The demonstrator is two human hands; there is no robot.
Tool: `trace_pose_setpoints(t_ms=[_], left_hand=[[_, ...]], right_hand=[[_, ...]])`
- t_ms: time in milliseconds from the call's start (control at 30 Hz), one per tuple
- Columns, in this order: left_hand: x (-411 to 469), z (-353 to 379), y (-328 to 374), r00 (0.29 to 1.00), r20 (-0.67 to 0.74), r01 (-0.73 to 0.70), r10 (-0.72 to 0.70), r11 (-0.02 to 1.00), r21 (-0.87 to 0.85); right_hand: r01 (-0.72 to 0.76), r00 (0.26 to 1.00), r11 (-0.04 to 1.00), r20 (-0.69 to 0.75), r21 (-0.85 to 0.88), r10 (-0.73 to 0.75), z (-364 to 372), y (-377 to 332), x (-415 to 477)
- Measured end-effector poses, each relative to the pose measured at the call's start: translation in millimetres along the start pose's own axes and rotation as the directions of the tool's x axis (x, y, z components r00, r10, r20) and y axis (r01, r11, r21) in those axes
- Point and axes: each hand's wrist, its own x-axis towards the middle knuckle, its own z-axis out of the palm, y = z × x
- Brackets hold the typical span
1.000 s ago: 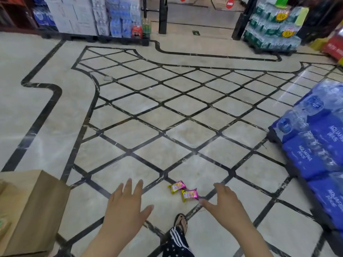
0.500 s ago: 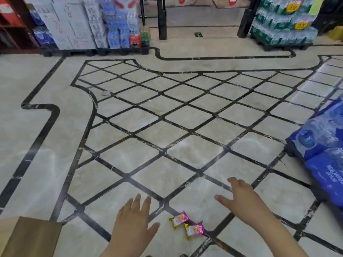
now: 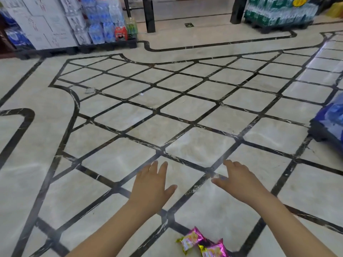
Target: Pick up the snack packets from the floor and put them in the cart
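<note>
Currently your left hand [image 3: 152, 186] and right hand [image 3: 239, 180] hover beyond the two touching snack packets [image 3: 202, 243] on the floor [image 3: 185, 112], each grip slack and empty, probably spread for balance before you reach back.

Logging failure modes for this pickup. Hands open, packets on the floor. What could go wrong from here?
1. The packets lie at the frame's bottom edge, one cut off, while the left hand and right hand hover open past them: the reach back may be poorly seen.
2. The two packets touch, so a grab at one could drag or drop the other.
3. No cart is in view; the carry may need a search.
</note>
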Motion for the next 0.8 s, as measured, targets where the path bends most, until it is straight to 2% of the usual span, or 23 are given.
trace_pose_setpoints(t_ms=[133, 300, 433, 533, 600, 733, 800], left_hand=[[54.8, 123.2, -9.4, 1.000, 0.020, 0.007, -0.006, 1.000, -0.012], [121.1, 282.5, -21.1, 0.994, 0.098, -0.040, 0.047, 0.996, -0.076], [169.4, 380.8, -33.1, 0.983, 0.161, -0.059, 0.083, 0.987, -0.151], [178.8, 430.7, -35.8, 0.981, 0.167, -0.066, 0.100, 0.978, -0.197], [171.3, 456.7, -35.6, 0.973, 0.177, -0.120, 0.145, 0.983, -0.141], [157.3, 494.8, -30.6, 0.946, 0.251, -0.202, 0.206, 0.978, -0.043], [160.2, 501.9, -24.2, 0.923, 0.282, -0.269, 0.260, 0.963, -0.007]], right_hand=[[-0.025, 1.000, 0.999, 0.015, -0.034, 0.025, 118.8, 41.0, 58.2], [-0.117, 0.980, 0.990, 0.154, -0.082, 0.128, 272.9, 94.1, 127.0], [-0.147, 0.964, 0.984, 0.207, -0.097, 0.165, 359.8, 130.2, 172.7], [-0.195, 0.961, 0.980, 0.193, -0.027, 0.196, 407.3, 143.4, 186.6], [-0.213, 0.963, 0.977, 0.167, -0.010, 0.211, 436.0, 143.6, 181.1], [-0.144, 0.980, 0.984, 0.121, -0.105, 0.156, 465.9, 150.0, 161.5], [-0.123, 0.982, 0.989, 0.136, -0.080, 0.133, 466.5, 161.8, 155.4]])
